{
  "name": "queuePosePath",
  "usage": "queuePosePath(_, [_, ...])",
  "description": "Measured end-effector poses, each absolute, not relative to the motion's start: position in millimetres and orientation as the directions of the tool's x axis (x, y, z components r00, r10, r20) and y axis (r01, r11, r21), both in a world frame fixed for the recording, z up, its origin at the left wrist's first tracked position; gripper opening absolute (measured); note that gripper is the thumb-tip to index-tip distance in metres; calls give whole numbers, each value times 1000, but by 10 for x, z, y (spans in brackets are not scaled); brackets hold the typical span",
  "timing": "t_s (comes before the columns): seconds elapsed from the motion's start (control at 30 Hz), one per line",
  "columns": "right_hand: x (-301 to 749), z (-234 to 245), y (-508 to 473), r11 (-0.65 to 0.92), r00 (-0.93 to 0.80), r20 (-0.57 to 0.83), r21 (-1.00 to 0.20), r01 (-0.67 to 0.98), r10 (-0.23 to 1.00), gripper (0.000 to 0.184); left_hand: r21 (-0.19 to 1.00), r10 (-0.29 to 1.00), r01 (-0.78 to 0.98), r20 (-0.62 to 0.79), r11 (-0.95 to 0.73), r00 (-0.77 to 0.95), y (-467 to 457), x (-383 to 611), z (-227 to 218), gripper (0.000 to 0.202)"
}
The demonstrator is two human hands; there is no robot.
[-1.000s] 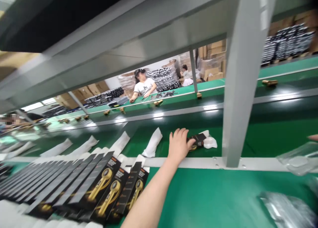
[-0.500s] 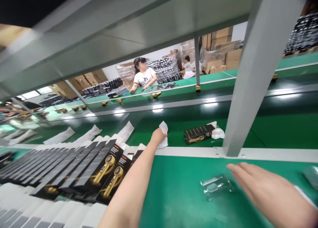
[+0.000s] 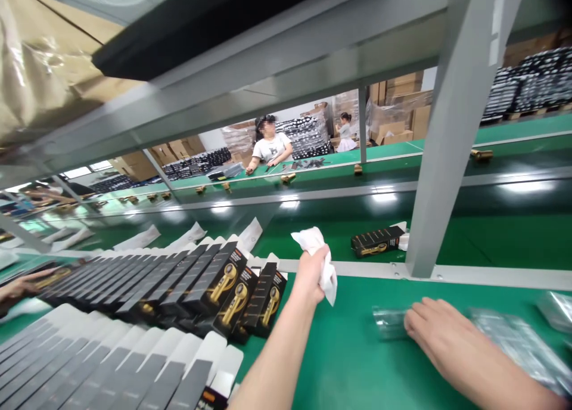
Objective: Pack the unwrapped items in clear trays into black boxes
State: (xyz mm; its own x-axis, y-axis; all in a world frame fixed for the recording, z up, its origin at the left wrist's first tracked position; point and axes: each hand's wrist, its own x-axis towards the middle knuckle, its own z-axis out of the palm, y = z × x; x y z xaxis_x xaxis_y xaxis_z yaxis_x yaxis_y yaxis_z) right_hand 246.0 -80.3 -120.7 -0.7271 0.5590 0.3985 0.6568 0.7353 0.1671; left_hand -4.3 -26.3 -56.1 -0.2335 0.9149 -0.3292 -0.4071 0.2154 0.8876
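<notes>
Now, the left hand (image 3: 311,274) clutches the white packet (image 3: 310,239) by the pale rail (image 3: 357,269), where a soft grip should suit that crumpling wrap; the right hand (image 3: 435,332) covers a clear tray (image 3: 386,323) on the green table (image 3: 342,353), hold unclear, light pressure best

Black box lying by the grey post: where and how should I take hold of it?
Probably mid-length on the black box, coming from above and the picture's left, thumb and fingers across its narrow width. It is long, slim and lies flat. At its right end the white flap stands open and something pale juts out beside the grey post, so avoid that end.
</notes>
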Motion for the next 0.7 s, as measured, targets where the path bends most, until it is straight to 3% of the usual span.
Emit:
queuePosePath(0.17, [2604,-1243,-964,737,-710,416,126,664,568,4,775,897,-589,-402,228,-182,-830,68,-642,32])
queuePosePath(0.3, [2654,-1395,-1096,745,-721,415,137,653,555,40,667,909,-692,-416,276,-38,-1048,148,-721,43])
queuePosePath(0.37, [2640,-1428,-1127,732,-708,411,129,669,574,42,643,912,-714,-409,277,-15,-1107,187,-778,36])
queuePosePath(0.5, [2595,-1395,-1100,670,-634,370,41,741,679,18,649,922,-721,-386,243,-36,-1187,223,-875,27])
queuePosePath(0.7, [2565,-1204,-1065,623,-569,261,-227,749,780,32,771,941,-598,-328,218,-80,-1271,237,-904,56])
